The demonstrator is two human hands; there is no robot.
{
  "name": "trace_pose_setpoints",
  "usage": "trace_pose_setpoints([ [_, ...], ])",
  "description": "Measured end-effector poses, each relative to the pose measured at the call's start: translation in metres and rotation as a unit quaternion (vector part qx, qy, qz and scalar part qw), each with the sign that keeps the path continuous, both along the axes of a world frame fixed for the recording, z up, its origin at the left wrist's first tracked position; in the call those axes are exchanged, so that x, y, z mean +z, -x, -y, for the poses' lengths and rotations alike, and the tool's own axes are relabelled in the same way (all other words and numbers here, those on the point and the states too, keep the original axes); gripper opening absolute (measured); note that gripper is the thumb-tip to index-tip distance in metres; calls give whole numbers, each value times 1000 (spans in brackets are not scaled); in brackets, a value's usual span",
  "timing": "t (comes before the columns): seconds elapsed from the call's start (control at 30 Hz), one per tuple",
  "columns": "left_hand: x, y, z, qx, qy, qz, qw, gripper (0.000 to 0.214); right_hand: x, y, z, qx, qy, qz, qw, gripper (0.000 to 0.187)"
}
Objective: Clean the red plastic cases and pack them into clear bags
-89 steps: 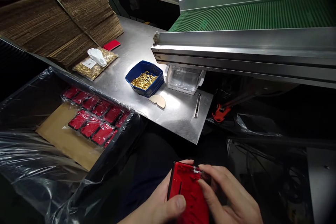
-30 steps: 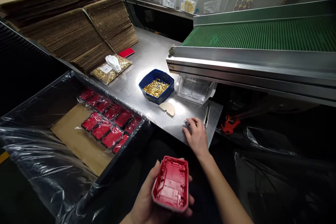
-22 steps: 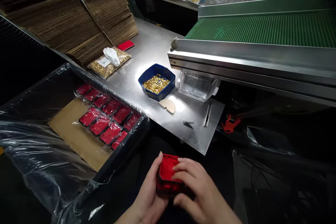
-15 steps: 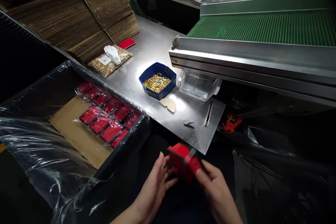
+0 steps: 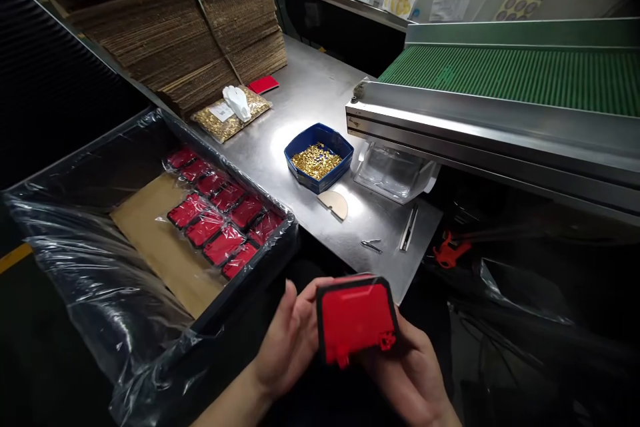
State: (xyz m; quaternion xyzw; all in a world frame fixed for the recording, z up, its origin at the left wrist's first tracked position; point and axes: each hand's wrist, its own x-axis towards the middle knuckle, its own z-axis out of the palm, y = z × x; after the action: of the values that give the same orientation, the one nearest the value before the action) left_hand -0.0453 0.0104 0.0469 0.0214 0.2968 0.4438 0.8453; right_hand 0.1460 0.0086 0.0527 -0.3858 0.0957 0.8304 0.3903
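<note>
**Inspector:** Red plastic housing (image 5: pixel 356 320), black-edged, is held low in front of the desk (image 5: pixel 300 100), smooth outer face turned up toward the camera. It sits between both hands and is clear of the desk edge.

**Second:** State of each grip?

**Inspector:** Left hand (image 5: pixel 290 340) is wrapped on the housing's left side, fingers closed behind it, thumb tip above the top corner. Right hand (image 5: pixel 410 373) cups it from below and the right, fingers closed on the lower edge beside a small red tab. Both are holding it; neither is spread.

**Second:** Surroundings?

**Inspector:** Lined black crate (image 5: pixel 100 227) to the left carries two rows of like red parts (image 5: pixel 220 213) under film, on cardboard. Blue tray of brass pieces (image 5: pixel 318 159) stands mid-desk, a bag of brass pieces (image 5: pixel 231 115) further back beside stacked cardboard sheets (image 5: pixel 175 33). Small metal tool (image 5: pixel 372 246) lies near the desk's front edge, well apart from the hands. Green conveyor (image 5: pixel 510 73) runs on the right.

**Second:** Advice on handling?

**Inspector:** In my judgement, hold by the rim only, keep fingers off the face, and tilt it under the light so every edge and the tab can be checked. Support the tab side; it looks the likeliest to snap.
</note>
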Motion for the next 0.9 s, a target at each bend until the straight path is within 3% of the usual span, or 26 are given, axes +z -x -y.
trace_pose_setpoints([
  [0.07,-3,7,-4,-45,35,52,997,73,1,0,-1,103,-34,6,994,28],
  [0.13,-5,14,2,-97,13,70,993,74,4,4,-2,225,-90,-19,970,31],
  [0.2,-6,21,17,-118,-41,39,991,88,8,10,-3,339,-145,-41,929,39],
  [0.27,-7,28,37,-98,-60,-5,993,86,13,16,-10,425,-206,19,881,44],
  [0.3,-7,32,47,-83,-45,-13,995,77,15,19,-18,468,-243,81,846,44],
  [0.33,-7,35,56,-65,-18,-11,998,68,17,20,-29,513,-286,165,793,41],
  [0.43,-4,42,71,-31,54,-2,998,57,12,29,-83,567,-376,469,563,30],
  [0.47,-1,44,72,-31,60,-11,998,58,6,35,-106,542,-376,550,513,30],
  [0.57,12,46,70,-58,65,-69,994,58,-24,57,-168,469,-351,684,434,41],
  [0.63,20,47,69,-63,76,-92,991,59,-45,71,-193,453,-358,709,406,45],
  [0.73,22,47,74,-35,89,-70,993,70,-62,80,-198,442,-385,708,394,43],
  [0.8,14,46,78,-18,96,-55,994,71,-58,73,-182,437,-402,694,407,37],
  [0.9,-7,41,82,5,150,-53,987,58,-32,44,-135,445,-433,640,453,29],
])
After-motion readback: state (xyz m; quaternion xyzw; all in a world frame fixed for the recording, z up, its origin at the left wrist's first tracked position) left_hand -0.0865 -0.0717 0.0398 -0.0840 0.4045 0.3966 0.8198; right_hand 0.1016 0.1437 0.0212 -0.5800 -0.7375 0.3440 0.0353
